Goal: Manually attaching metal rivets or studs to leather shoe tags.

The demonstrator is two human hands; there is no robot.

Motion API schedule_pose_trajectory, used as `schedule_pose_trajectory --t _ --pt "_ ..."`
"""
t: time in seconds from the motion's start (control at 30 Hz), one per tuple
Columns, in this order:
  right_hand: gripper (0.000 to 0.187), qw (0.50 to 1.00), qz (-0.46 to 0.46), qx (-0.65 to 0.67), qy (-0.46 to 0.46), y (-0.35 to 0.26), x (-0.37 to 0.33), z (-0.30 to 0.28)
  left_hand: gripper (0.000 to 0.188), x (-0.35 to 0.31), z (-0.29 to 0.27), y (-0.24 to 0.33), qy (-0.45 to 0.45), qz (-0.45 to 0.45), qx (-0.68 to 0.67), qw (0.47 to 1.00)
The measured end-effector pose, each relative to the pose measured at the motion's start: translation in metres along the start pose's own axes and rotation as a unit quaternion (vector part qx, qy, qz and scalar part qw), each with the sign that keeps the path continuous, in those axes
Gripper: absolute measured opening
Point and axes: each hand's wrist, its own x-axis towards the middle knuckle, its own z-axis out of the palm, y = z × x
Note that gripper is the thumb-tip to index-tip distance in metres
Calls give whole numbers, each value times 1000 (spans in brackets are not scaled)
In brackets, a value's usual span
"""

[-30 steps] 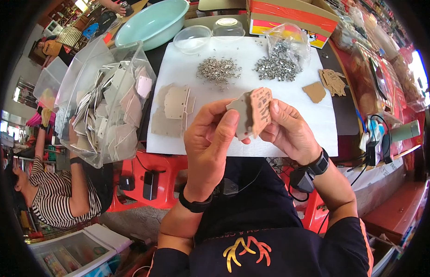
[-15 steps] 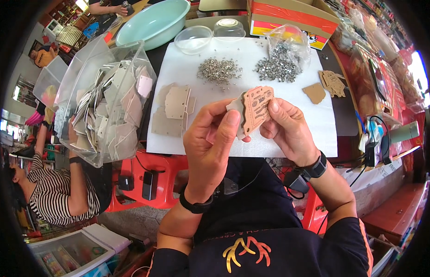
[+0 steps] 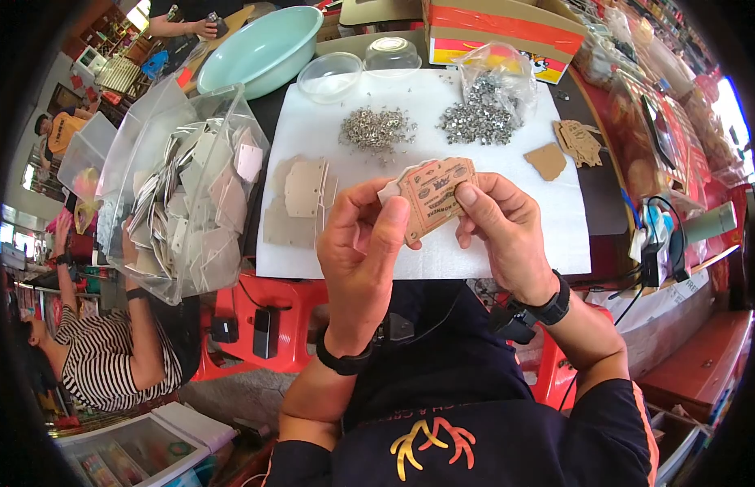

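Note:
Over the white foam sheet (image 3: pixel 548 252) I hold printed brown card pieces (image 3: pixel 438 193) with scalloped edges, tilted with the print facing up. My left hand (image 3: pixel 363 243) is closed on their left side, its thumb at the edge, where a paler layer shows behind the brown one. At the right side, my right hand (image 3: pixel 511 231) pinches the card between thumb and fingers. How many pieces are together, I cannot tell. Pale grey cards (image 3: pixel 306 185) lie on the sheet left of my hands. Beyond are a pile of small metal fasteners (image 3: pixel 377 130) and a greyer metal pile (image 3: pixel 477 122).
A clear bin (image 3: pixel 255 122) full of pale cards stands left. Brown cards (image 3: pixel 578 144) lie right. Behind are a pale green basin (image 3: pixel 264 53), clear bowls (image 3: pixel 329 79), a plastic bag (image 3: pixel 511 77) and a carton (image 3: pixel 507 36). A person in stripes (image 3: pixel 109 357) works at left.
The card has turned in my hands, from tilted edgewise to showing more of its printed face. Both hands stay on it. The whole view has shifted slightly.

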Motion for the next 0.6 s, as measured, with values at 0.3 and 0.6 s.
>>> schedule_pose_trajectory --t 0.3,0.6 --pt "31 998 -8 -65 -9 -11 2 5 20 1 -3 0 25 -11 -17 999" --pt "40 992 -21 -125 2 -4 7 11 18 -2 1 -4 9 -11 -18 1000"
